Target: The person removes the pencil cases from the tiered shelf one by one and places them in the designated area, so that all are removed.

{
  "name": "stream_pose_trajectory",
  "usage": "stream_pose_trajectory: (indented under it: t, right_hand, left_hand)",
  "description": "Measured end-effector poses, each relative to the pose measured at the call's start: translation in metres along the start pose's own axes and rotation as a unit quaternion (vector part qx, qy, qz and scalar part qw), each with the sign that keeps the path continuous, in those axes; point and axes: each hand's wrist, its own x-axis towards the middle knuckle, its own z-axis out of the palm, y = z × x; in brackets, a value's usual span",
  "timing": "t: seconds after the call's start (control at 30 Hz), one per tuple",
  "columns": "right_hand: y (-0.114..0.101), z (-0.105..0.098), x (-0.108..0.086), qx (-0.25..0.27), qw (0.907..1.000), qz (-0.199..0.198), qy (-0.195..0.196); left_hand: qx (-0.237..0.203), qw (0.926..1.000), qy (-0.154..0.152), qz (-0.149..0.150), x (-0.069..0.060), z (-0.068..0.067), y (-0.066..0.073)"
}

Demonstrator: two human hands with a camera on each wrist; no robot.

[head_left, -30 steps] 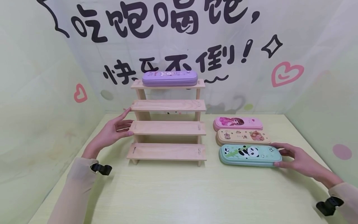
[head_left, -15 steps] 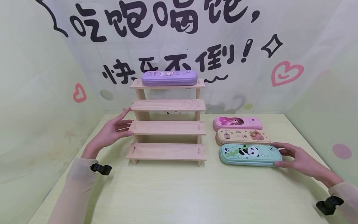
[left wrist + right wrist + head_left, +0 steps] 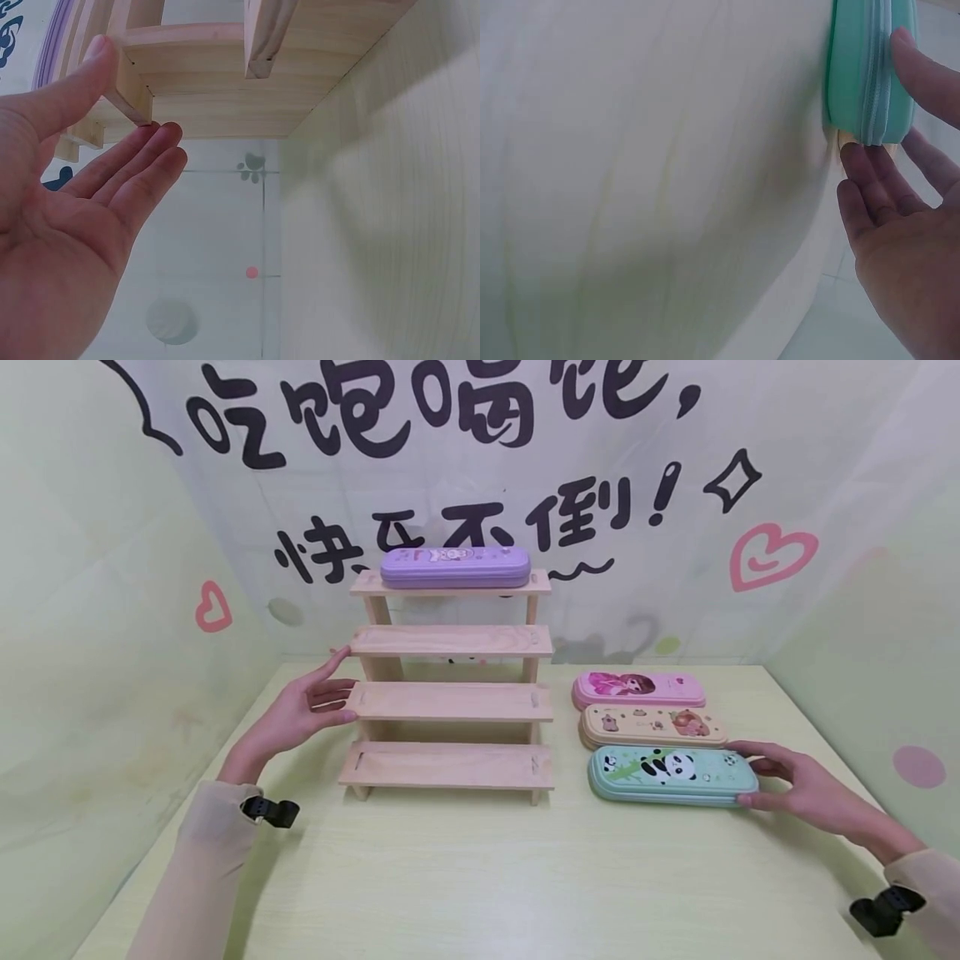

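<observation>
A four-tier wooden rack [image 3: 450, 702] stands on the table with a purple case [image 3: 455, 568] lying on its top shelf. My left hand [image 3: 296, 714] touches the rack's left side, thumb and fingertips at the shelf ends; the left wrist view shows the fingers [image 3: 142, 169] nearly straight against the wood. To the right lies a mint-green panda case [image 3: 672, 775]. My right hand [image 3: 806, 789] holds its right end between thumb and fingers. In the right wrist view the thumb lies on the zippered side of the green case [image 3: 870, 71].
Behind the green case lie a beige case [image 3: 652, 725] and a pink case [image 3: 637, 690], one behind the other. A printed cloth [image 3: 645, 602] with large black characters hangs behind the table [image 3: 480, 877]. Cloth walls rise on the left and right.
</observation>
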Motion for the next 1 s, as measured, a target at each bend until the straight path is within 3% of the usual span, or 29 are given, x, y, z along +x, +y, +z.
stream_pose_trajectory:
  t: [0.23,0.37,0.5,0.83,1.0]
  right_hand:
    - [-0.010,-0.008,0.001,0.008,0.9989,-0.026,0.037]
    - [-0.030,-0.012,0.010,0.035,0.9964,-0.059,0.050]
    - [-0.055,-0.012,0.022,0.048,0.9957,-0.063,0.048]
    - [-0.110,-0.005,0.071,-0.002,0.9974,-0.070,0.020]
    - [-0.135,-0.001,0.102,0.011,0.9983,-0.057,0.009]
  left_hand:
    - [0.000,1.0000,-0.001,0.008,0.001,-0.001,-0.001]
    - [0.004,1.0000,0.000,0.007,0.001,0.000,-0.002]
    - [0.006,1.0000,0.003,0.005,0.001,0.000,-0.001]
    - [-0.001,1.0000,0.001,0.004,-0.001,0.000,-0.001]
    - [0.001,1.0000,0.000,0.007,0.000,-0.001,-0.002]
